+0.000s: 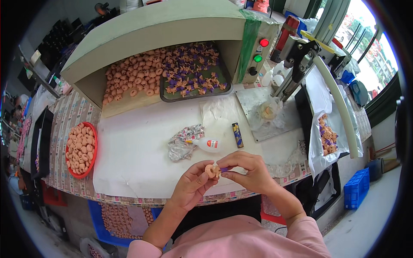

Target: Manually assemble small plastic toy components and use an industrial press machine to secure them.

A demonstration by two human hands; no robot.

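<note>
Held just above the near edge of the table [60, 174], right of its middle: a round peach-coloured piece [209, 171] and a small peach-and-purple piece [224, 170]. Grasping the round piece with thumb and bent fingers, the left hand [192, 184]; pinching the purple part between thumb and forefinger, the right hand [246, 170]. Cannot tell exactly where one piece stops and the other starts.

Lying beyond the hands on a white sheet [137, 161]: a white bottle [209, 145] on its side, with a small red-printed label facing up, and a dark-blue cylinder [237, 135] with yellow print, too small to make out. Touching the bottle's nozzle, a crumpled plastic bag [185, 142] with a coloured pattern.

Angled up and inward from pink sleeves: both forearms, with elbows bent and spread, wrists raised and fingertips meeting.

Set by the table's left edge, a red basin [95, 148] of round pieces; toward the far edge, a dark tray [194, 97] of peach-and-purple pieces; toward the right edge, a metal press [297, 69].
</note>
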